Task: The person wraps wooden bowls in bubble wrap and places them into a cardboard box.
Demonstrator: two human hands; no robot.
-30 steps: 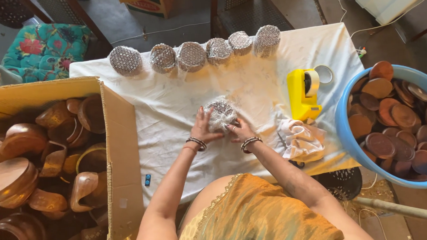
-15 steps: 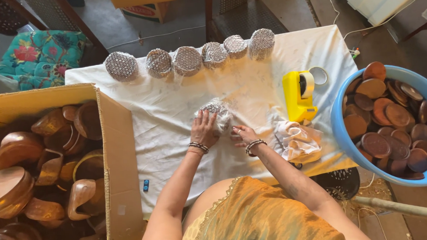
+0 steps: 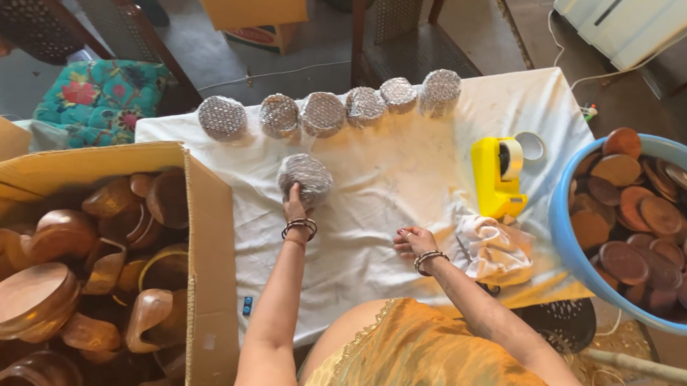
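Note:
My left hand (image 3: 294, 203) is stretched forward, gripping a round item wrapped in bubble wrap (image 3: 304, 176) and holding it over the white cloth-covered table (image 3: 374, 192). My right hand (image 3: 413, 242) rests flat on the cloth near me, fingers spread, holding nothing. A row of several similar bubble-wrapped rounds (image 3: 323, 113) lines the far edge of the table. A yellow tape dispenser (image 3: 497, 172) stands to the right, with a crumpled cloth (image 3: 494, 246) beside my right wrist.
A large cardboard box (image 3: 207, 245) on the left holds several brown clay cups and pots (image 3: 91, 250). A blue tub (image 3: 573, 245) on the right is full of round clay lids (image 3: 646, 226). Chairs and a cardboard carton stand beyond the table.
Both hands were on the wrapped item at the table's middle. Now my left hand alone has carried it forward toward the far row, and my right hand has dropped onto the cloth.

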